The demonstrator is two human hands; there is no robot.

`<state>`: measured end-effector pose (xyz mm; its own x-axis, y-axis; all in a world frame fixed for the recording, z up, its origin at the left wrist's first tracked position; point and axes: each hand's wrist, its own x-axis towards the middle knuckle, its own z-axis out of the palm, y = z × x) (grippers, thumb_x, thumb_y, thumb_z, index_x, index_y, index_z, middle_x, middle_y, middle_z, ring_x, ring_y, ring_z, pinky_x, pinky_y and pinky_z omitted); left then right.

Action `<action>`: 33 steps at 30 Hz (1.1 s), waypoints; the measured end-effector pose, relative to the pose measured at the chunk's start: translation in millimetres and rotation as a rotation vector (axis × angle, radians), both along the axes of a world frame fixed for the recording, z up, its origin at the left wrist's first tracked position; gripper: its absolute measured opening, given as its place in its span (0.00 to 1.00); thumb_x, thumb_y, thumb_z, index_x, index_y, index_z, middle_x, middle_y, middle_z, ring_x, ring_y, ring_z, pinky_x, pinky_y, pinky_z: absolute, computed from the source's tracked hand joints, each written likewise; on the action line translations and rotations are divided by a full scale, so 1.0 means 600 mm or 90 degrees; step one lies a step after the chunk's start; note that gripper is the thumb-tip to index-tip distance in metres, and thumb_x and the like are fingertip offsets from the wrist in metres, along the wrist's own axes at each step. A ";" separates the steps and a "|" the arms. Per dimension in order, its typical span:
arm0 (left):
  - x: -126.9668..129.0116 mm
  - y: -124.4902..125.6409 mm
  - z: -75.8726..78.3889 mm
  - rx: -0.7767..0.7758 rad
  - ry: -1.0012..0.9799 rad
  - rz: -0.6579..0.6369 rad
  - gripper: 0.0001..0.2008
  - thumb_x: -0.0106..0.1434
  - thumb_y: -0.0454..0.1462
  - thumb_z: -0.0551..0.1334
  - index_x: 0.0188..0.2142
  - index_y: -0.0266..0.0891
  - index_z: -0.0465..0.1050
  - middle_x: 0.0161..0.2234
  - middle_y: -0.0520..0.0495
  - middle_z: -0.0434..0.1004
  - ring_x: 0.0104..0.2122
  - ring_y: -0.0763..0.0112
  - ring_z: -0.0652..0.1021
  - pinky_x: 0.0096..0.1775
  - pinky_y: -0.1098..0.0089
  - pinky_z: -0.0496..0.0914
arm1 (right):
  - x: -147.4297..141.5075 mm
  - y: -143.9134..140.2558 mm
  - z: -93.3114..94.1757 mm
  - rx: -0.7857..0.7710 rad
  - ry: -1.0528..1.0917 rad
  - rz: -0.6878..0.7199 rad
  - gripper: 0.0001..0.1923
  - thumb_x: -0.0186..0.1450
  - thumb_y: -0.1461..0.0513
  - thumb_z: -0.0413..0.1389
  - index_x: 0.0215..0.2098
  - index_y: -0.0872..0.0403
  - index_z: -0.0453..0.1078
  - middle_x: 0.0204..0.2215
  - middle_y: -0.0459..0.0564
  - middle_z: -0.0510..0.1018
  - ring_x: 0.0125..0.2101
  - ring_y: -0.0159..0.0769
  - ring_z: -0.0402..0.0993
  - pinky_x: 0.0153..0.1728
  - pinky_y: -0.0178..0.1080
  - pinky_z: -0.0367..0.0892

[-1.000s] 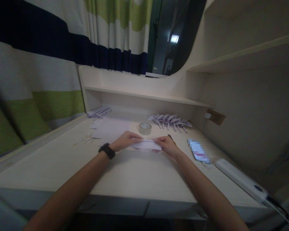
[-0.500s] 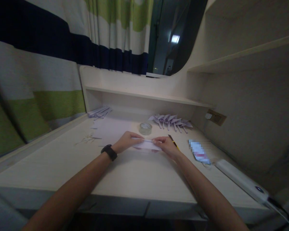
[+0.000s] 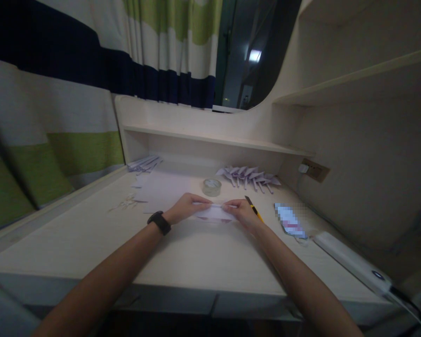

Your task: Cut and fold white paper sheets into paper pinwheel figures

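2 hands at the middle of a pale desk (image 3: 196,262), both closed on 1 folded paper strip (image 3: 215,213).

- Left hand (image 3: 186,206): fingers curled over the strip's left end, thumb side pinching the upper edge. Black wristband (image 3: 157,221) on the wrist.
- Right hand (image 3: 242,211): fingertips pinched on the strip's right end, hand resting low at the desk surface.
- Folded paper strip: white, long and narrow, spanning the gap between the 2 hands, lying at or just above the desk; whether its underside touches the surface cannot be told.
- Flat paper sheet (image 3: 161,189): behind the left hand, its near edge just beyond the knuckles.
- Tape roll (image 3: 211,187): clear, standing flat, just behind the strip, apart from both hands.
- Yellow-and-black cutter (image 3: 253,208): lies just beside the right hand, on its outer side.
- Folded paper pieces, right group (image 3: 249,175): fanned in a row at the back under the low shelf (image 3: 217,139).
- Folded paper pieces, left group (image 3: 143,164): at the back left corner.
- Small scraps (image 3: 128,202): left of the sheet, well apart from the hands.
- Blurred packet (image 3: 289,220): right of the cutter.
- White bar-shaped device (image 3: 351,262): along the desk's right edge, cord trailing off the corner.
- Striped curtain (image 3: 56,117): hangs along the left edge.

Open room: a broad bare band of desk between the hands and the front edge, crossed only by the 2 forearms.
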<state>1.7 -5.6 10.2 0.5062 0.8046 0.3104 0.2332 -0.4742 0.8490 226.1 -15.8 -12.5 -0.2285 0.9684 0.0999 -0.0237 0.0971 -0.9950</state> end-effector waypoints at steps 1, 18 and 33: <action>-0.001 0.000 0.000 -0.006 -0.008 0.002 0.18 0.56 0.45 0.63 0.40 0.34 0.78 0.36 0.41 0.80 0.33 0.63 0.78 0.35 0.67 0.71 | -0.001 -0.001 0.001 -0.002 0.014 0.006 0.18 0.45 0.53 0.67 0.28 0.58 0.77 0.20 0.49 0.78 0.19 0.36 0.73 0.23 0.38 0.70; -0.006 0.000 0.008 -0.027 -0.039 0.010 0.17 0.55 0.42 0.65 0.40 0.33 0.78 0.38 0.39 0.80 0.36 0.61 0.78 0.39 0.64 0.72 | 0.002 0.000 0.001 0.006 0.050 0.012 0.20 0.47 0.56 0.68 0.37 0.55 0.78 0.28 0.50 0.80 0.24 0.35 0.74 0.27 0.40 0.73; -0.006 0.006 -0.004 -0.137 -0.100 -0.031 0.19 0.50 0.40 0.70 0.40 0.30 0.78 0.35 0.37 0.80 0.31 0.65 0.79 0.37 0.64 0.74 | 0.011 0.006 -0.007 0.024 0.028 0.001 0.21 0.41 0.59 0.70 0.33 0.58 0.78 0.29 0.53 0.81 0.26 0.36 0.75 0.34 0.42 0.73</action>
